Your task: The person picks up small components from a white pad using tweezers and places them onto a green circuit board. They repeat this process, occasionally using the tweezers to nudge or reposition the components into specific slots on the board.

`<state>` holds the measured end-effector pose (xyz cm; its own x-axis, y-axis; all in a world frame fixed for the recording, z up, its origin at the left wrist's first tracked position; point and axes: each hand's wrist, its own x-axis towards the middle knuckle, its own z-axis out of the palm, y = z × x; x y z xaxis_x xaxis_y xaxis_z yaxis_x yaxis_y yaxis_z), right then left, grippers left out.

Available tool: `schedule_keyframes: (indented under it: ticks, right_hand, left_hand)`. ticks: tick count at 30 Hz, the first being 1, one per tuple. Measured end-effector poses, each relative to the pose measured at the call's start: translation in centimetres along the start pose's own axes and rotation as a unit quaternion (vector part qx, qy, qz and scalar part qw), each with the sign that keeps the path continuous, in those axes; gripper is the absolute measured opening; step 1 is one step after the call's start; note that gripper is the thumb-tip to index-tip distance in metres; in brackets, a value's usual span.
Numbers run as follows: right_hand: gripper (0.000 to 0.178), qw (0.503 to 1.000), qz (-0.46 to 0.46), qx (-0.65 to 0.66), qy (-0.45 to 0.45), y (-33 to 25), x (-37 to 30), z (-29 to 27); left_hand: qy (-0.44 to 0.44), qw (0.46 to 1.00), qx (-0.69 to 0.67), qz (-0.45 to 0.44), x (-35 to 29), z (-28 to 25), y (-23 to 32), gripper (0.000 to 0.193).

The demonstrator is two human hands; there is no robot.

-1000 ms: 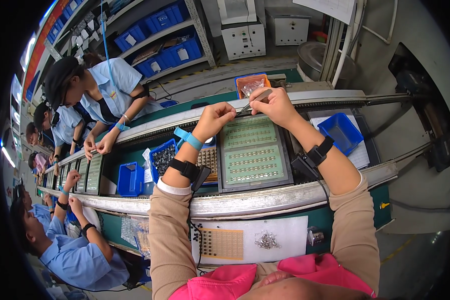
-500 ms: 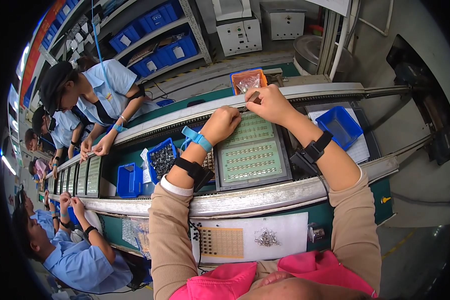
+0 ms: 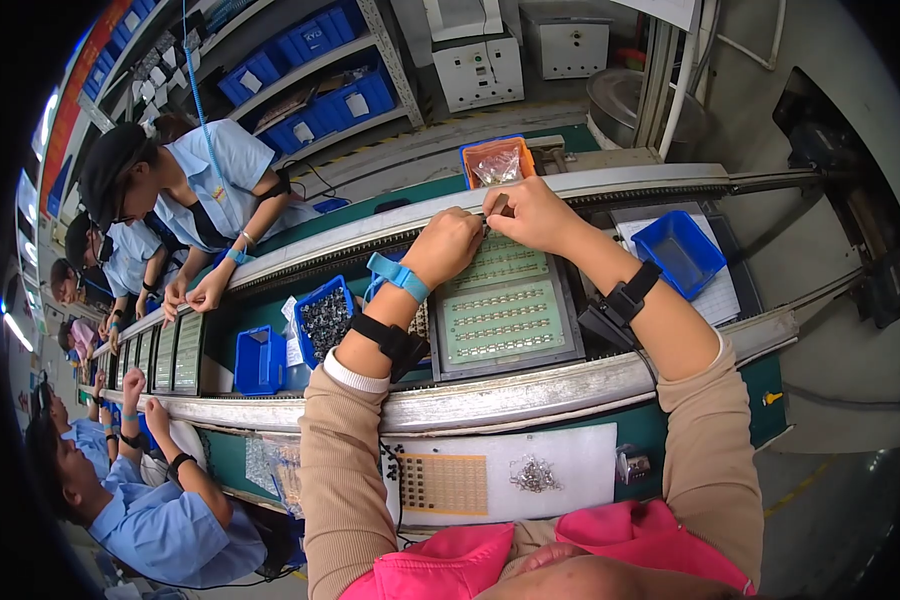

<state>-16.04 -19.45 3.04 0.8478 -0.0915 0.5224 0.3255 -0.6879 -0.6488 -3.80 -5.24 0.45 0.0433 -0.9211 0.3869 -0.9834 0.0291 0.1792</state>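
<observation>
Both my hands are over the far end of a dark carrier frame on the rail line. In the frame lie two green circuit boards, with rows of small metal parts on the nearer one. My right hand is closed on a small flat brownish piece, too small to name. Close beside it, my left hand has its fingers pinched together near the far board's edge. Whatever lies between those fingertips is hidden. A blue strap and a black band circle my left wrist; a black band is on my right forearm.
Left of the boards stand a blue bin of small dark parts and another blue bin. A blue tray sits on papers at right. An orange bin is beyond the rail. Nearer me, a white mat bears metal pieces. Co-workers sit at left.
My right hand has shifted slightly left and nearer, bringing the brownish piece down to my left fingertips. My left hand has barely moved. A co-worker's hands at lower left have moved apart.
</observation>
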Motion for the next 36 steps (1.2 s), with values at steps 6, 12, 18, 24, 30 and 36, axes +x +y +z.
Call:
schedule_keyframes:
  ticks: [6, 12, 18, 24, 30, 36]
  right_hand:
    - [0.012, 1.0, -0.002, -0.007, -0.015, -0.01, -0.05, -0.02]
    - [0.013, 0.998, 0.047, 0.038, -0.021, -0.16, 0.0, -0.03]
    - [0.013, 0.999, 0.036, 0.02, -0.02, -0.15, -0.05, -0.09]
    - [0.013, 0.998, 0.051, 0.027, -0.02, -0.17, -0.04, -0.14]
    - [0.014, 0.999, 0.034, 0.013, -0.021, -0.27, 0.03, -0.08]
    - [0.014, 0.999, 0.042, 0.016, -0.022, -0.21, -0.04, -0.09]
  left_hand:
    - [-0.011, 0.999, -0.03, -0.019, 0.06, -0.29, 0.03, 0.007]
    - [-0.01, 0.998, -0.055, -0.039, 0.01, -0.36, 0.0, 0.006]
    - [0.002, 0.994, -0.09, -0.057, -0.11, -0.37, -0.12, 0.007]
    - [-0.008, 0.991, -0.104, -0.087, -0.02, -0.33, 0.04, 0.008]
    - [-0.002, 0.997, -0.067, -0.04, 0.01, -0.22, 0.03, 0.009]
    - [-0.01, 1.0, -0.004, 0.012, 0.02, -0.21, 0.19, 0.009]
